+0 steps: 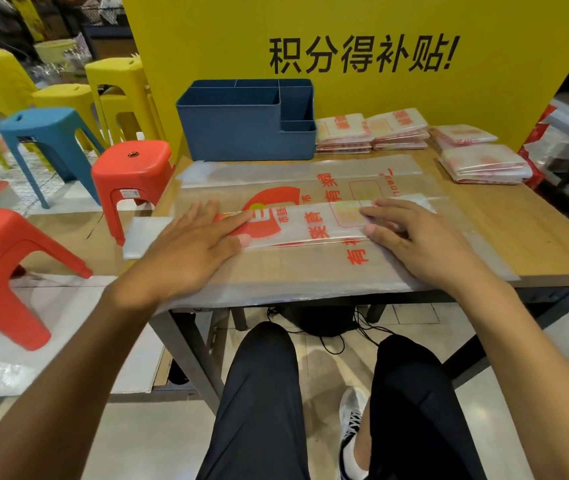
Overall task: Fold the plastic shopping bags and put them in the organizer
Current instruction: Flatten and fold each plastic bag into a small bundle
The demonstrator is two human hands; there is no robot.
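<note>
bag [310,221] edge under flat hands [193,244]

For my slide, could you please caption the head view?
Both hands, left and right, flatten a folded plastic bag before the blue organizer.

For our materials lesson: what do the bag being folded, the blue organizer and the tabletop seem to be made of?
Shopping bag: thin clear plastic film with red print; the table shows through.
Organizer: rigid matte blue plastic, probably moulded.
Tabletop: wood-grain surface, perhaps laminate rather than solid wood.
</note>
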